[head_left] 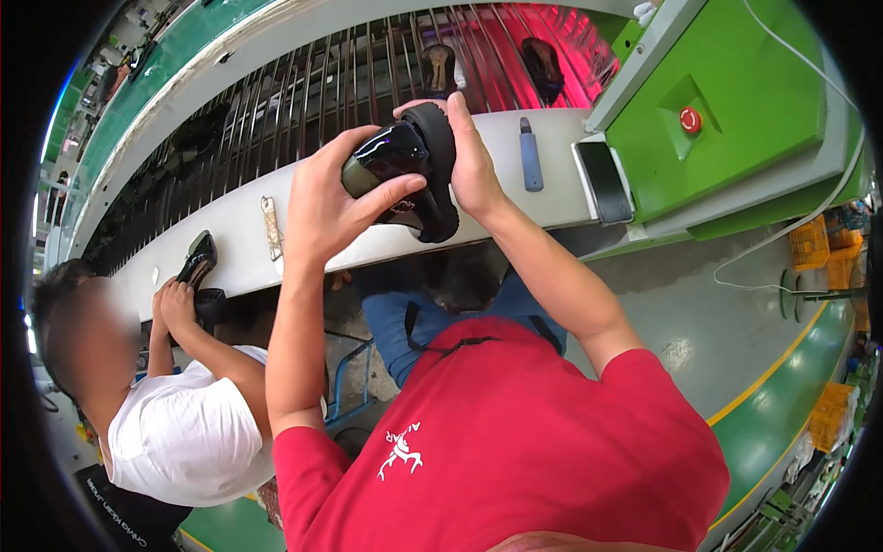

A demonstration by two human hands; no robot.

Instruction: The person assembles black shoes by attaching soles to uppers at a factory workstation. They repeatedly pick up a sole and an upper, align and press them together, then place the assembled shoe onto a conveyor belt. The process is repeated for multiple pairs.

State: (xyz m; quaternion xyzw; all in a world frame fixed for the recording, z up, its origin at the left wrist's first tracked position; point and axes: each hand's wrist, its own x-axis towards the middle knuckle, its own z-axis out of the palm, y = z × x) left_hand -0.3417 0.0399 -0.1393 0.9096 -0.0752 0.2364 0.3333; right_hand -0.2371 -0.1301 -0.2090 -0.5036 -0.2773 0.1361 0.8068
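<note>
I hold a glossy black shoe (388,155) with a thick black sole (441,152) above the white ledge. My left hand (326,198) is closed round the shoe's upper, its thumb lying across the side. On the other side, my right hand (473,166) presses its palm and fingers against the sole; part of its fingers is hidden behind the shoe. A blue-handled tool (531,161) lies on the ledge to the right of my right hand. Left of my left forearm lies a slim, pale-handled tool (271,228).
Beyond the white ledge (510,207) runs a conveyor of metal rods (303,83) carrying dark shoes (543,69) under red light. A black phone-like slab (603,182) lies beside a green machine panel (736,101) with a red button (690,120). At left, a co-worker in white (189,432) handles another shoe (198,258).
</note>
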